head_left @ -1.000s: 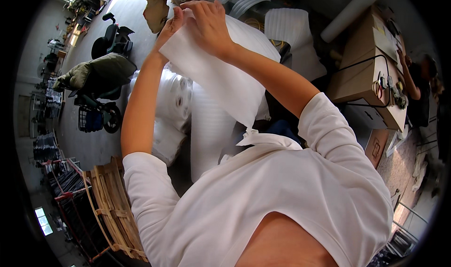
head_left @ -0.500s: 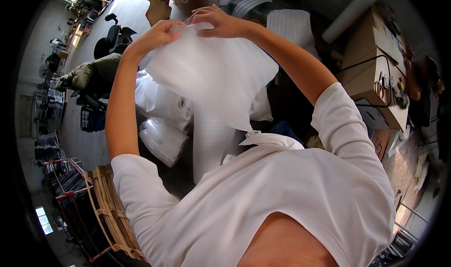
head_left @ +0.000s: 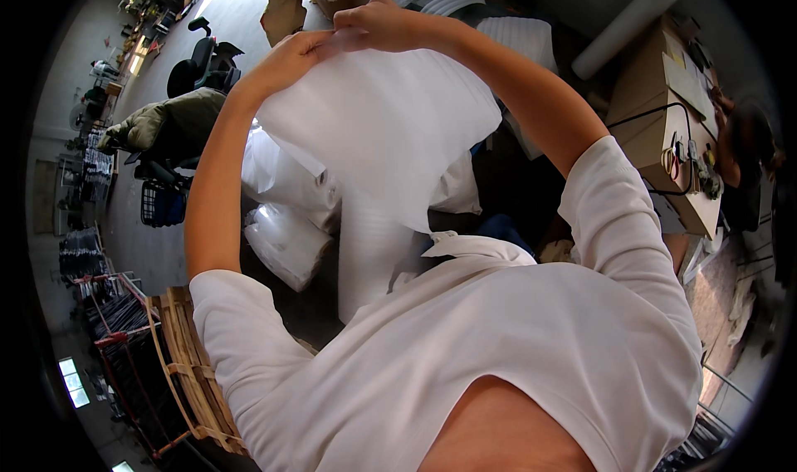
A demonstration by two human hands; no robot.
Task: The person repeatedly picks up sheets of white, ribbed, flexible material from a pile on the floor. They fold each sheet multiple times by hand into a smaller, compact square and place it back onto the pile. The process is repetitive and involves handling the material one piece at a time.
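2 bare hands come together, left hand (head_left: 286, 58) and right hand (head_left: 382, 27), at the upper edge of a thin, white, translucent foam sheet (head_left: 378, 111). Left fingers: thumb and forefinger closed in a pinch on the sheet's edge, little or no gap. Right fingers: bent, knuckles uppermost, closed on the same edge just beside the left fingertips; tips partly hidden and blurred, so exact contact between the 2 hands cannot be told. Sheet location: hanging directly below the fingers, spread wide between the forearms, its lower tip near the collar of the wearer's white shirt (head_left: 465, 331). Below the fingers, partly behind the sheet: an upright, ribbed, white foam roll (head_left: 365, 264). Below and slightly left of the fingers: a shiny, clear-plastic-wrapped white bundle (head_left: 286, 244). Left of the fingers, well apart: a black scooter (head_left: 199, 67) with an olive-green padded cloth (head_left: 170, 119) draped over it. Just beyond the left fingers: a crumpled piece of brown paper (head_left: 282, 17). Right of the fingers, well apart: a long white cylindrical roll (head_left: 627, 30), tilted, and farther right a large tan cardboard box (head_left: 656, 152) with scissors (head_left: 671, 158) at its near side. Another person (head_left: 730, 144), dim, at far right.
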